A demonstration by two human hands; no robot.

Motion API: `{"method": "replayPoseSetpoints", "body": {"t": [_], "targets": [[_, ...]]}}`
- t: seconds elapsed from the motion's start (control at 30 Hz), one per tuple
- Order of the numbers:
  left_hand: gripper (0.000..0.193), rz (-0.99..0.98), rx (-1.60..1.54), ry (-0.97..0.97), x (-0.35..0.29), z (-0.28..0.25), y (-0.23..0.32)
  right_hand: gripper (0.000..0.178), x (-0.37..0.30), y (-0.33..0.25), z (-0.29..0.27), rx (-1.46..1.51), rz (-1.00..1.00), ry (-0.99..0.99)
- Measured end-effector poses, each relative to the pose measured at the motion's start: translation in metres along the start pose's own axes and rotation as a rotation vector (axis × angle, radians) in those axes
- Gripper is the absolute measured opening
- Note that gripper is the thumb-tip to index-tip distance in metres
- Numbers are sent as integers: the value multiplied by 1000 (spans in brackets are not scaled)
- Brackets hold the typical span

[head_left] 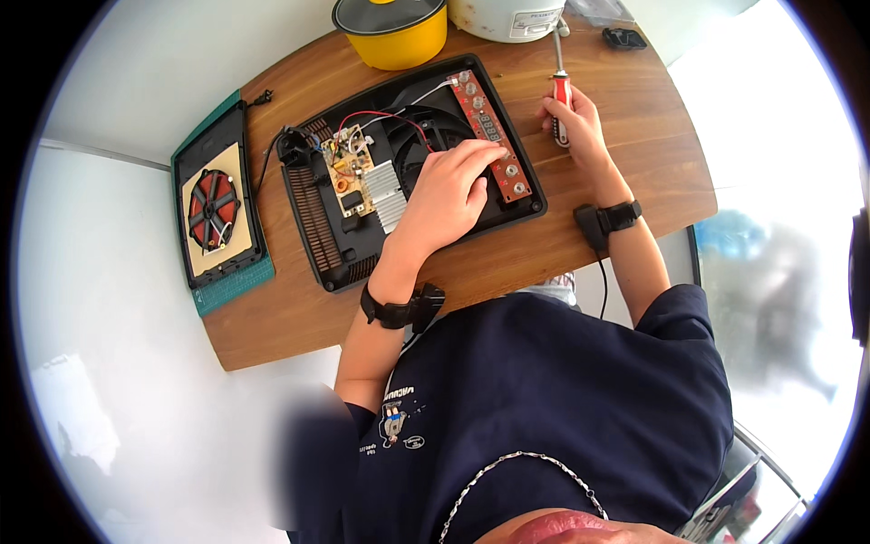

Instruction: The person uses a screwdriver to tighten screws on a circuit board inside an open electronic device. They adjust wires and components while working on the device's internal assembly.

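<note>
- The black housing [331, 238] lies open on the wooden table [652, 154], in front of the person, its inside facing up; every place below is told from it.
- The left hand [449, 195] reaches over the near edge of the housing, fingers stretched forward and close together. The fingertips rest on the red circuit board [517, 189], just below its small display [489, 127] — whether they pinch anything there I cannot tell.
- That red board lies inside the housing, along its right side.
- The right hand [580, 127] is just to the right of the housing, fingers closed around the handle of a screwdriver [562, 88], red with black; the shaft points away from the person, not touching the housing.
- Inside the housing, left of centre, sit a pale yellow circuit board [343, 168] and a finned silver heatsink [387, 195]; a red wire [410, 121] runs from there toward the middle.
- Left of the housing lies a black panel [254, 195] with a round red coil [213, 207], on a green mat [237, 288].
- Beyond the far edge of the housing stand a yellow pot [394, 47] and, to its right, a white round appliance [494, 20].
</note>
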State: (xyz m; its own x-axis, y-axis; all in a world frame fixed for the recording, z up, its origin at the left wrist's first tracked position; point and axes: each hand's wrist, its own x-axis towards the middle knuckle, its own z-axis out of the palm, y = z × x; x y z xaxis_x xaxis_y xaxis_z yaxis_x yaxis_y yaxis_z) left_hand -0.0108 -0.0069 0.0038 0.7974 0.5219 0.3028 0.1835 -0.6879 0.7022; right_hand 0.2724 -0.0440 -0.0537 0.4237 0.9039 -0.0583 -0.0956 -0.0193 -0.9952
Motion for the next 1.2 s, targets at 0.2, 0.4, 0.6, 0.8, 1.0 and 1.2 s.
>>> {"method": "replayPoseSetpoints", "body": {"t": [0.2, 0.4, 0.6, 0.8, 1.0, 1.2], "targets": [[44, -35, -44, 7, -4, -2, 0, 11, -1, 6, 2, 107, -77, 90], [49, -33, 44, 3, -9, -6, 8, 11, 1, 9, 1, 109, -83, 76], [61, -9, 144, -14, -23, -2, 22, 10, 4, 9, 1, 62, -115, 74], [66, -13, 189, -123, -28, 1, 28, 10, 4, 11, 1, 156, -88, 136], [63, 21, 171, -172, -14, -28, 24, 10, 0, 11, 4, 230, -98, 213], [55, 53, 278, -166, 15, -74, 14, 21, 9, -3, -2, -90, 21, 259]]}}
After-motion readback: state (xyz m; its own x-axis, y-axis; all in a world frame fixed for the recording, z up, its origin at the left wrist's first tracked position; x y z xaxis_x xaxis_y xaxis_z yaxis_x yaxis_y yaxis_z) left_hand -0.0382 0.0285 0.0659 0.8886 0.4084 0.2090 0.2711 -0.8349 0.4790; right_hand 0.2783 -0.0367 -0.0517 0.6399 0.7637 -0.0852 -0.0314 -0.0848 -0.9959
